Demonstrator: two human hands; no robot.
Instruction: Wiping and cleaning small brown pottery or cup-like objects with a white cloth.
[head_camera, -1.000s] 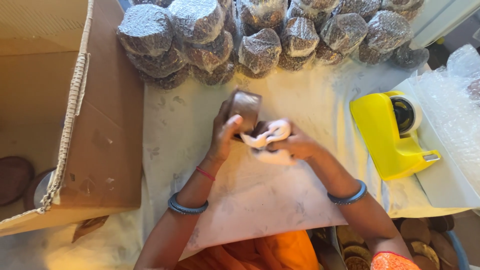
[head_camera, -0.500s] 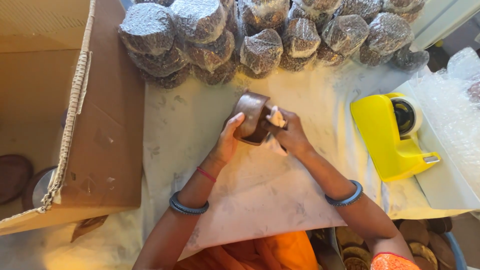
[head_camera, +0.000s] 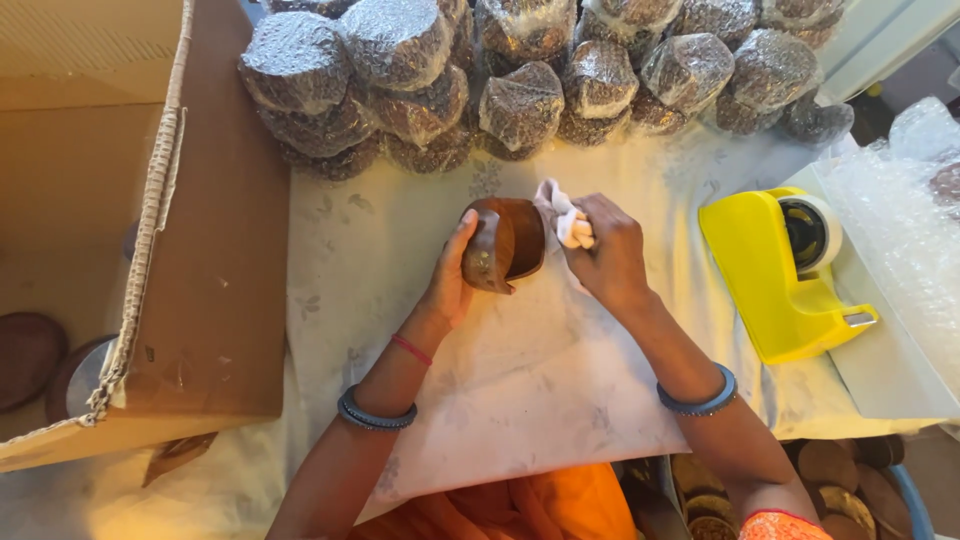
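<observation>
My left hand (head_camera: 452, 282) grips a small brown wooden bowl (head_camera: 506, 244), tipped on its side with the opening facing right. Against the bowl's rim, my right hand (head_camera: 606, 254) is closed on a crumpled white cloth (head_camera: 566, 218). Both hands hover over a white sheet of paper (head_camera: 520, 380) spread on the table in front of me. Blue bangles circle both wrists, and a red thread is on the left one.
Several bubble-wrapped round items (head_camera: 520, 70) are stacked along the far edge. A large open cardboard box (head_camera: 120, 200) stands at left. A yellow tape dispenser (head_camera: 780, 270) and bubble wrap (head_camera: 900, 230) lie at right. A basket of brown discs (head_camera: 840, 490) sits at lower right.
The bowl has been turned from upright to lying on its side. My right hand with the cloth has shifted from below the bowl to its right rim.
</observation>
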